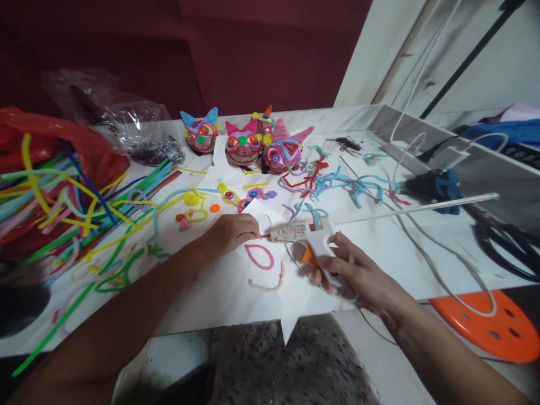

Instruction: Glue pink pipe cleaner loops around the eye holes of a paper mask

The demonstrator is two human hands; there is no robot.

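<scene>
My right hand (354, 270) is wrapped round the handle of a white hot glue gun (323, 242) with an orange trigger. Its nozzle points left, right at the fingertips of my left hand (232, 233). Those fingers are pinched together; a bit of pink shows at their tips, too small to make out. Under both hands lies a white paper cutout (291, 306) with a pointed tip. On the paper rest a pink teardrop loop of pipe cleaner (272, 261) and a pale curved strip (265, 287).
Several colourful animal heads (242, 145) stand at the back. Loose pipe cleaners (97, 208) spill from a red bag (84, 149) on the left. Blue and purple pieces (337, 183) lie right of centre. A white cable (447, 259) loops by an orange stool (485, 323).
</scene>
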